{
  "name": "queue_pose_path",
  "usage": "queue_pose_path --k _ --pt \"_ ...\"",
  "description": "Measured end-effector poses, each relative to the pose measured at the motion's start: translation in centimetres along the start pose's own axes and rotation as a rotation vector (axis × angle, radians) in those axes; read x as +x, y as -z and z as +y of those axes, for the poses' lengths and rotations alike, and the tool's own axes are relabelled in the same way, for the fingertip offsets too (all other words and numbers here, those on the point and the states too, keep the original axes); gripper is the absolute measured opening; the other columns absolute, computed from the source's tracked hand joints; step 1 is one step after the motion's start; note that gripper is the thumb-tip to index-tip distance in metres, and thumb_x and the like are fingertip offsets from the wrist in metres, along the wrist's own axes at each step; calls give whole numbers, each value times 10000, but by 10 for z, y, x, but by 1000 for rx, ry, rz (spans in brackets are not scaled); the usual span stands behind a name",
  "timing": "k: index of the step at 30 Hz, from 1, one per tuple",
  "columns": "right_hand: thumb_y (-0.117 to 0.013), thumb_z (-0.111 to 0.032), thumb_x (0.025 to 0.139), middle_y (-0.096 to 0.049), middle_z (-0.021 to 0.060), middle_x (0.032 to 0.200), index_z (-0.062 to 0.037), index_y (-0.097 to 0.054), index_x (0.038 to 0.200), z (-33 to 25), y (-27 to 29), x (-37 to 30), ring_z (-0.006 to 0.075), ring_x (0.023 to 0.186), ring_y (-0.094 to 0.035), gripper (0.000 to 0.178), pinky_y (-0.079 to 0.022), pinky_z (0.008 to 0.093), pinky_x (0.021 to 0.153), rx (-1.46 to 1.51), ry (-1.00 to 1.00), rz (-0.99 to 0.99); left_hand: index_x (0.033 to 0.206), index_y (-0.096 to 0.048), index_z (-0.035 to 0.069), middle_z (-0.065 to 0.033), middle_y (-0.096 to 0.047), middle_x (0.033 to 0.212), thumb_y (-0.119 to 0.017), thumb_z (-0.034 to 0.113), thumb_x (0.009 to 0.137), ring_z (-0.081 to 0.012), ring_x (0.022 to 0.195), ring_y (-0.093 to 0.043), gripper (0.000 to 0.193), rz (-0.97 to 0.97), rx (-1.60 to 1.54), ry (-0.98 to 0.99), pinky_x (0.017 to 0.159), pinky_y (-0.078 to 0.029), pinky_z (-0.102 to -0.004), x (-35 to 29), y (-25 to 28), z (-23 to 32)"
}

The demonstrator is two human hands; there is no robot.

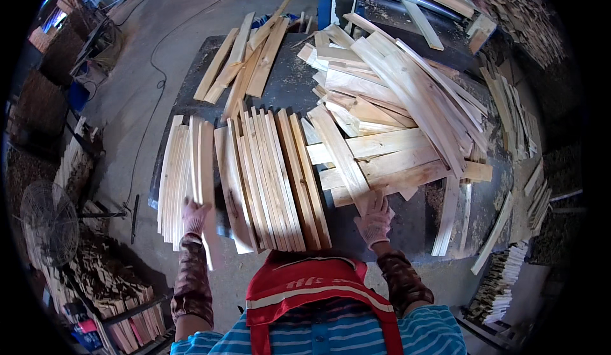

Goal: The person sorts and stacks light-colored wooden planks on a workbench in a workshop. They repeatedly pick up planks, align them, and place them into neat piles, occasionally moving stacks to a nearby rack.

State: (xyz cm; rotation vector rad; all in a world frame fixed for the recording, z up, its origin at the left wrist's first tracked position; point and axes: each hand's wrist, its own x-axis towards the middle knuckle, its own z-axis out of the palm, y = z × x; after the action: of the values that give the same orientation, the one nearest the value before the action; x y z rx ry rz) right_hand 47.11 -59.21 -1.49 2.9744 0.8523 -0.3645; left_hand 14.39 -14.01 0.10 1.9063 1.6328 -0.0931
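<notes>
My left hand [196,216], in a light knitted glove, is closed around the near end of a wooden slat [205,164]. This slat stands at the right side of a row of slats [176,183] set on edge, and its near end juts past the others. My right hand [374,221], gloved too, grips the near end of a wooden board [337,145] that slants across other boards; its thumb is partly hidden. Between my hands, a longer row of slats [270,177] stands on edge, with a wider board [234,192] leaning at its left.
A dark worktable [414,231] carries a jumbled board pile [407,81] on the right and loose boards [245,56] at the far left. A machine with a roller [417,1] stands beyond. A fan [48,221] and stacked wood [127,298] are at left.
</notes>
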Motion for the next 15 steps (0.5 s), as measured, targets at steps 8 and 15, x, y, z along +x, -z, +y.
queue_pose_path --k 8,15 --pt "-666 -224 788 -480 208 1402 -32 -342 1503 -8 20 2 370 1200 -569 808 -500 475 975 784 -104 -293 1008 -679 48 -136 -472 1401 -798 366 703 -343 1303 -436 457 487 228 69 1077 -322 -532 14 -45 -70" --pt "-580 -288 865 -559 177 1305 38 -391 1444 -33 81 21 296 1005 -604 690 -527 443 895 2487 -230 -1041 1089 -635 92 -125 -404 1511 -809 404 728 -315 1397 -390 508 502 238 182 1089 -269 -630 48 -37 -74"
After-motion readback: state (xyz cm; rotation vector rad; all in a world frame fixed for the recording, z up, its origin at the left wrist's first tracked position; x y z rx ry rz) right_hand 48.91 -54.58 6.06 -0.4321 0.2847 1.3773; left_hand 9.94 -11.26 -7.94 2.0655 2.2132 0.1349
